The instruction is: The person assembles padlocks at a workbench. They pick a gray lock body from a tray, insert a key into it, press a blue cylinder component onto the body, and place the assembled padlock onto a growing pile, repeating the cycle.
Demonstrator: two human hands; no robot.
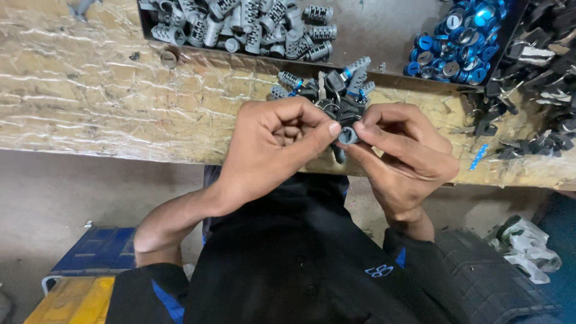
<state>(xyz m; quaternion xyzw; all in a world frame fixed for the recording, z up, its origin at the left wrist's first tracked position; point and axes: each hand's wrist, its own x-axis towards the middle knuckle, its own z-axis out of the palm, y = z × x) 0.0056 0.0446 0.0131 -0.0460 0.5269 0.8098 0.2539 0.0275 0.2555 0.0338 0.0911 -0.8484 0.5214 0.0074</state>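
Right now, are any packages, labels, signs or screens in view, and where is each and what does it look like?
No screens, signs or printed packages show.
Small emblem: on the black garment, bottom centre-right; blue outline mark.
Crumpled bag: on the floor, lower right; pale plastic with dark patches.
Tray: on the bench, top; dark, shallow, holding grey cylinders and blue caps.
Both hands, left hand and right hand, pinch a small grey part.

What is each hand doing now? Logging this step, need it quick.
Left hand: closed, pinching the small grey part.
Right hand: closed, pinching the same part.
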